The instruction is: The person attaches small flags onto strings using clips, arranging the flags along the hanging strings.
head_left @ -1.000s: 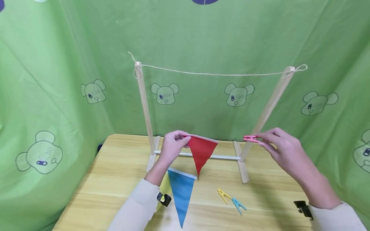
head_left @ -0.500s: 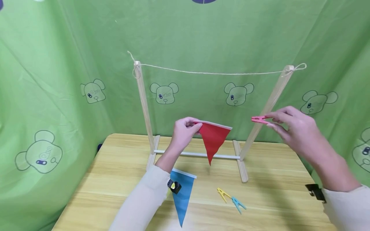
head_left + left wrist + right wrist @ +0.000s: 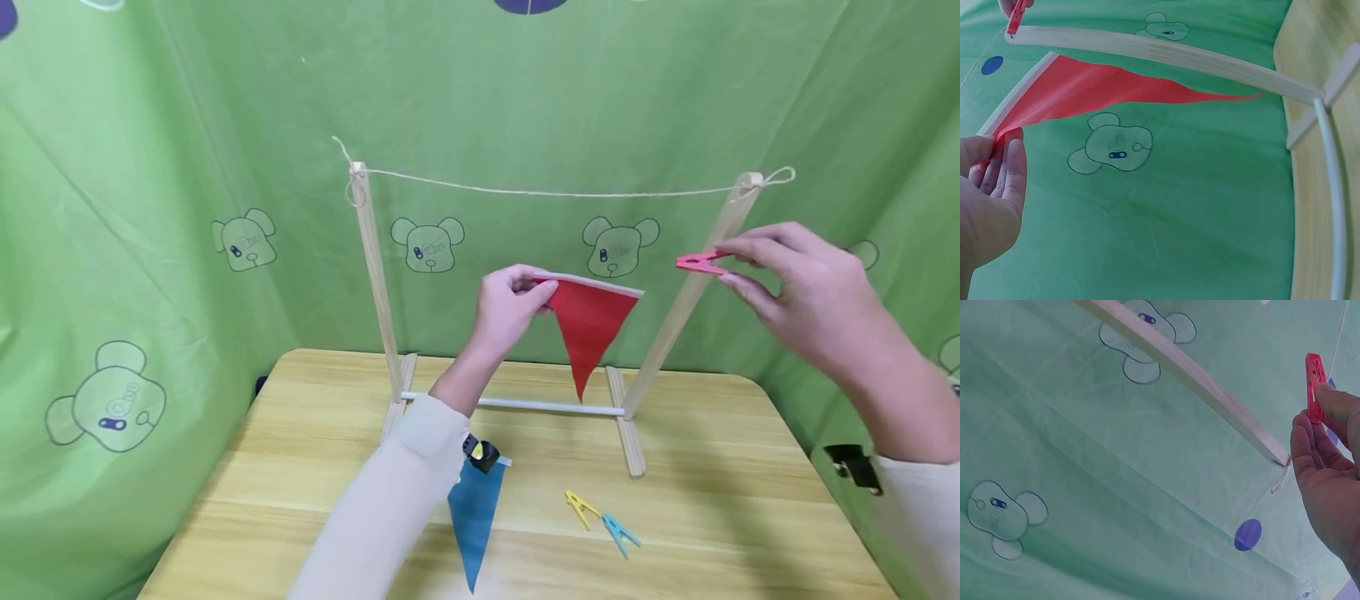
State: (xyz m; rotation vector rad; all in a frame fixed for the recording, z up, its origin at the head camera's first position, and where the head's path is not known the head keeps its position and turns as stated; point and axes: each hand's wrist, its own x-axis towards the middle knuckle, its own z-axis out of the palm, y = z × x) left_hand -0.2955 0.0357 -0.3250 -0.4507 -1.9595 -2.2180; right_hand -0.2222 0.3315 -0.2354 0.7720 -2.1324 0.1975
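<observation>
A red triangular pennant (image 3: 596, 321) with a white top band hangs from my left hand (image 3: 510, 304), which pinches its upper left corner between thumb and fingers. In the left wrist view the pennant (image 3: 1104, 87) stretches away from the fingertips. My right hand (image 3: 806, 292) holds a pink clothespin (image 3: 701, 263) by its handle end, in front of the right post. The right wrist view shows the clothespin (image 3: 1315, 387) between thumb and fingers. Above both hands, a thin string (image 3: 525, 192) runs between two wooden posts, slightly sagging.
A blue pennant (image 3: 476, 517) lies on the wooden table (image 3: 300, 467), partly under my left forearm. Yellow (image 3: 581, 507) and blue (image 3: 619, 533) clothespins lie to its right. The right post (image 3: 686, 308) and left post (image 3: 377, 275) are joined low down by a white rod (image 3: 540, 406).
Both hands have risen and moved to the right, the left carrying the red pennant, the right the pink clothespin. My left forearm now covers the yellow cloth and more of the blue pennant.
</observation>
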